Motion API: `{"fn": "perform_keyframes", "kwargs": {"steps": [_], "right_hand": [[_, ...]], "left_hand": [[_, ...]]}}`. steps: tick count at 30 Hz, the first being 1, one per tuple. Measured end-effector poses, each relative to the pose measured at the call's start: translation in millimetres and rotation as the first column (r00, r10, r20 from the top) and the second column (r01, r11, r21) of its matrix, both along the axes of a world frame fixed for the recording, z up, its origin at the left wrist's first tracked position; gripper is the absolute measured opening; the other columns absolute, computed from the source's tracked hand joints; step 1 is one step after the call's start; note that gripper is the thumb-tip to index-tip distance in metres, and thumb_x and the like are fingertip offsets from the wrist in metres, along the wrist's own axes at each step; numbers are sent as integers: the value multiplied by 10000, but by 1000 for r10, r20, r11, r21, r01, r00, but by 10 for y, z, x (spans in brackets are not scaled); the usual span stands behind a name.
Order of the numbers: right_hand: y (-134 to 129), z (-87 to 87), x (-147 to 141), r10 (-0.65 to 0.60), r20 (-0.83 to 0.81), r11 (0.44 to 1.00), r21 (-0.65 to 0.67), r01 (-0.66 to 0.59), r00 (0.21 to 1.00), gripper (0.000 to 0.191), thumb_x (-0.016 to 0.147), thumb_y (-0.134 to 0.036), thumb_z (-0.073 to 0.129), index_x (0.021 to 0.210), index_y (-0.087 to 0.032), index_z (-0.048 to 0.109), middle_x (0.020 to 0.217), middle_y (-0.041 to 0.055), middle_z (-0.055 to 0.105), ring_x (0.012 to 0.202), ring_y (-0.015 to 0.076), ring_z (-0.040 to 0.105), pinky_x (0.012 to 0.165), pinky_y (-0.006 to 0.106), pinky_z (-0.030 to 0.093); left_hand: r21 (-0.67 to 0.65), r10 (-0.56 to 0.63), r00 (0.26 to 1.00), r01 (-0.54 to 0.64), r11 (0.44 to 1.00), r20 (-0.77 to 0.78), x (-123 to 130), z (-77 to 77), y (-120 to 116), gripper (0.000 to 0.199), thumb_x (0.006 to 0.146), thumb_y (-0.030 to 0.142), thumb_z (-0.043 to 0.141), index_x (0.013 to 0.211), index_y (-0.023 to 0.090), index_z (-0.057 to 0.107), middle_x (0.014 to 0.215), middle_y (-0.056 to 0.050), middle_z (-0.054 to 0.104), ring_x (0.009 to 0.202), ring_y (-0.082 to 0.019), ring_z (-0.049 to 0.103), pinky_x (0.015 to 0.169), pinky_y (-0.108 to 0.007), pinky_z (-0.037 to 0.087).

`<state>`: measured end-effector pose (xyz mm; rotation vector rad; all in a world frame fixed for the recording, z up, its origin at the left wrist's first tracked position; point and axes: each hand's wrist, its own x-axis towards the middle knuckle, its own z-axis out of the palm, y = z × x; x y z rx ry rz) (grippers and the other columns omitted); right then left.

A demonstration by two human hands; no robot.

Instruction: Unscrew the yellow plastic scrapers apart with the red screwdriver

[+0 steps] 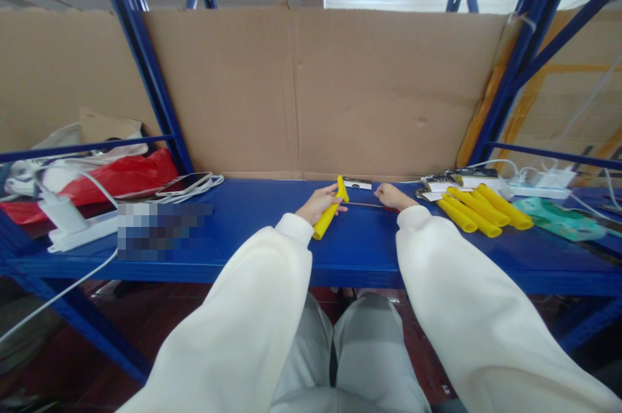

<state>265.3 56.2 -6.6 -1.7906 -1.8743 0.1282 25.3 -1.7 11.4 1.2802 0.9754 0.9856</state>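
Gripping the yellow piece (324, 224), left fingers (330, 192) wrapped it closely; right fingers (383, 192) made a fist, apparently on a thin rod (362, 205) pointing leftward at it. Steady piece, straight rod looked best. Cardboard (369, 89) stood beyond the fingers, worktop (262, 212) edge bodyward; yellow tubes (479, 205) limited rightward swing, leftward was roomier.

workshop-like workspace | blue rack frame (148, 76) is framing surface (262, 225) | cardboard panel (369, 89) is walling far side | power strip (87, 235) is lying left
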Motion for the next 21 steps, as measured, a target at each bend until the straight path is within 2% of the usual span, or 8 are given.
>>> {"fn": "perform_keyframes", "kwargs": {"steps": [4,9,13,17,21], "right_hand": [[-135,103,-271,147,-132,986,93,-135,980,136,905,-193,570,788,-176,636,813,65,702,848,193,629,852,295,487],[-193,115,-558,334,-221,929,239,-281,916,154,912,-204,548,759,-207,571,895,36,643,913,182,592,933,332,465],[-115,65,-579,409,-208,890,307,-338,888,156,896,-221,577,741,-217,556,894,21,599,964,182,568,988,357,438],[-7,2,-519,460,-191,863,324,-387,867,156,888,-245,588,736,-223,561,868,16,572,950,191,564,982,386,448],[45,-44,-492,488,-212,853,323,-411,846,138,880,-289,586,755,-230,579,863,16,567,940,205,574,966,403,465]], "left_hand": [[5,-3,1000,4,1000,-9,-7,-6,26,759,869,-23,571,1568,228,418,1278,-144,696,644,-103,722,437,-137,459],[18,-21,999,22,1000,-27,-4,7,14,762,860,-22,567,1567,221,421,1343,-153,657,634,-107,722,433,-152,471],[25,-65,998,65,998,-2,6,9,-15,751,860,-38,562,1557,212,440,1333,-153,663,619,-104,716,419,-148,463],[21,-123,992,122,992,28,16,1,-22,731,852,-57,578,1529,202,486,1255,-146,697,610,-110,715,409,-142,456],[18,-128,991,127,992,37,17,2,-22,734,854,-64,575,1533,202,482,1224,-147,703,612,-123,722,413,-149,460]]}}
